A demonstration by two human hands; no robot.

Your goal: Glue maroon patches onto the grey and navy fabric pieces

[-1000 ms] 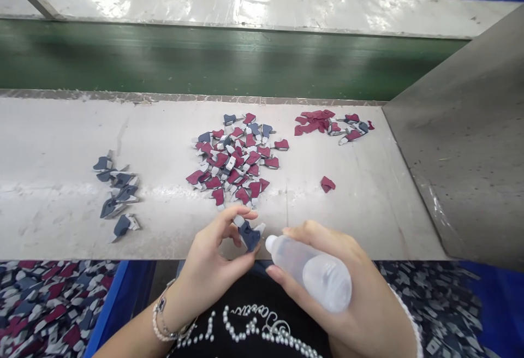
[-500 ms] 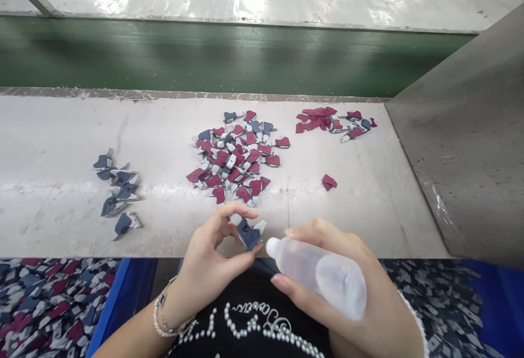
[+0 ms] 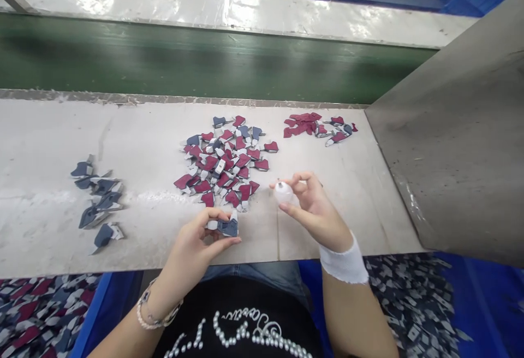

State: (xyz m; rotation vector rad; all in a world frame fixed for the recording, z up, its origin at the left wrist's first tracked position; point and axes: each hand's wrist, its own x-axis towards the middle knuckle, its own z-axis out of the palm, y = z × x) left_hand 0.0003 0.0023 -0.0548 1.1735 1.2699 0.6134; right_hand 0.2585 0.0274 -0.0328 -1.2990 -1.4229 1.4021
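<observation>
My left hand (image 3: 196, 249) pinches a small dark-blue and white plastic piece (image 3: 227, 227) above the near edge of the worktable. To its right, my right hand (image 3: 319, 210) is closed around a translucent squeeze bottle (image 3: 285, 194), its narrow tip turned up and toward me; much of the bottle is hidden by the fingers. Just beyond the hands lies a pile of maroon, blue and white pieces (image 3: 223, 164). Several blue and white pieces (image 3: 104, 202) lie in a loose column at the left.
At the back right lie flat maroon pieces (image 3: 302, 124) beside a few assembled ones (image 3: 338, 137). A metal panel (image 3: 454, 129) bounds the right side. Behind the worktable (image 3: 155, 238) runs a green belt (image 3: 184, 63). Bins full of pieces (image 3: 36, 314) sit below at both sides.
My right hand has moved forward and away from the left hand, tilting the bottle upright. My left hand has shifted slightly left, turning the piece. The view has swung a little to the right.
</observation>
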